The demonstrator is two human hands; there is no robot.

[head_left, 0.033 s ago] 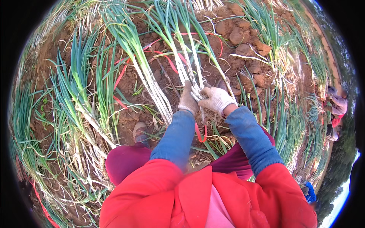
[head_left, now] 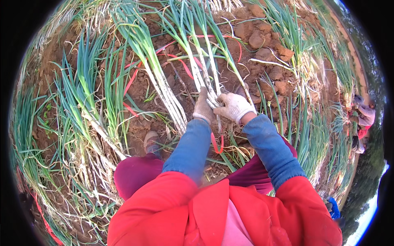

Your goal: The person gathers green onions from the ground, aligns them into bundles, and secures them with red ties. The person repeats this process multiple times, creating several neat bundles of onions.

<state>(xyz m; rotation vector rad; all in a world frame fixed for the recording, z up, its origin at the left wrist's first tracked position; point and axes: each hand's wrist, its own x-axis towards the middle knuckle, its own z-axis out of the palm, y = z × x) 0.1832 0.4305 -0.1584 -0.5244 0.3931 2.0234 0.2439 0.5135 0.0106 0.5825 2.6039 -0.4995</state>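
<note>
Several long green onions (head_left: 196, 67) with white shanks lie on the reddish soil, leaves pointing away from me. My left hand (head_left: 203, 108), in a pale knitted glove, is closed around their white lower ends from the left side. From the right, my right hand (head_left: 234, 107), gloved the same way, grips the same shanks near the roots, its fingers bent against them. One separate green onion (head_left: 232, 65) slants down past the right hand. Left of my hands lies another bunch of green onions (head_left: 162, 88), touched by neither hand. My fingertips are partly hidden.
Red ribbon (head_left: 186, 67) runs across the soil beneath the stalks, with a loop (head_left: 216, 143) below my hands. More green onions lie in heaps at left (head_left: 88, 110) and right (head_left: 301, 61). Clods (head_left: 257, 40) sit ahead. Another person (head_left: 364, 117) is at the far right.
</note>
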